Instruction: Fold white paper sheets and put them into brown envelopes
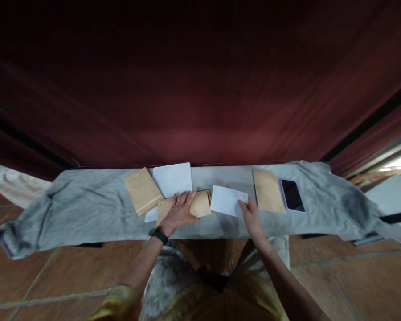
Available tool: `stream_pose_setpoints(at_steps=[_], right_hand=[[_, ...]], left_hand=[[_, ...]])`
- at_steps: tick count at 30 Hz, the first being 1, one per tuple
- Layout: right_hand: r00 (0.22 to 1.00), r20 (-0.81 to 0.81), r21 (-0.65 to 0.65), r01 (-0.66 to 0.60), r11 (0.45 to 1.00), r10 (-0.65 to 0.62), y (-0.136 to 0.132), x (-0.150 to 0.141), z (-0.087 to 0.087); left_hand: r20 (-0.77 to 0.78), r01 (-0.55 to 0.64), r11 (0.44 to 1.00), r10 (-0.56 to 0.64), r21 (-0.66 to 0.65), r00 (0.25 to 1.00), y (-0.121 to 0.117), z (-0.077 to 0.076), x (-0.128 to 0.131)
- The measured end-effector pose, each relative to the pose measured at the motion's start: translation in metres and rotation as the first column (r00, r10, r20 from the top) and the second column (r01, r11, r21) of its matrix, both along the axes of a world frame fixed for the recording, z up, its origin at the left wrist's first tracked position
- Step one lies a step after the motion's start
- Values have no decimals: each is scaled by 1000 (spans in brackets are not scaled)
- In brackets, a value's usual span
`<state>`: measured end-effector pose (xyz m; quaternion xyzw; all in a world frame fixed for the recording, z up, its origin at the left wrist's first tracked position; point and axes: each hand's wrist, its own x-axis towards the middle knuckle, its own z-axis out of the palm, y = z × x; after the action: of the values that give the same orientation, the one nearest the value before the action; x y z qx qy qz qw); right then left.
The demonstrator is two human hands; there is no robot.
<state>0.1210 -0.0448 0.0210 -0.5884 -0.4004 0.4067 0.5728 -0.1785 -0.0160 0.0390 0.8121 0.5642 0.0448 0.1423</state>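
Note:
My left hand, with a dark watch on its wrist, lies across a brown paper envelope. Its fingers reach the far edge and its thumb the near edge, gripping the envelope against the cloth. The right end of this envelope gapes slightly. Between the thumb and fingers of my right hand is the right end of a folded white sheet of paper. The sheet's left edge is close to the envelope's right end. Part of the envelope is hidden under my left hand.
A stack of brown envelopes and white sheets lie at the left. Another brown envelope and a phone are at the right. Grey cloth covers the narrow surface, and a dark red panel rises behind it.

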Motion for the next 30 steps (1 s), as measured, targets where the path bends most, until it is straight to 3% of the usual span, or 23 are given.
stream_pose_setpoints(at_steps=[4,8,10,18,24,30], right_hand=[[992,117,88,29,996,-40,0,-2,12],[977,163,145,112,983,-135,3,0,21],[975,188,153,94,984,-122,3,0,22],[905,406,77,-176,981,130,-8,10,3],[898,386,0,-228,974,210,5,22,-6],[942,288,-59,-162,985,172,18,20,-16]], left_hand=[[99,14,990,-27,137,995,-10,-2,-2],[102,35,972,-61,234,993,-17,-5,-1],[92,47,967,-72,251,993,-18,-6,1],[91,34,963,-61,266,994,-18,-8,5],[91,67,961,-94,268,991,-19,-11,9],[102,81,967,-108,240,989,-17,-9,15]])
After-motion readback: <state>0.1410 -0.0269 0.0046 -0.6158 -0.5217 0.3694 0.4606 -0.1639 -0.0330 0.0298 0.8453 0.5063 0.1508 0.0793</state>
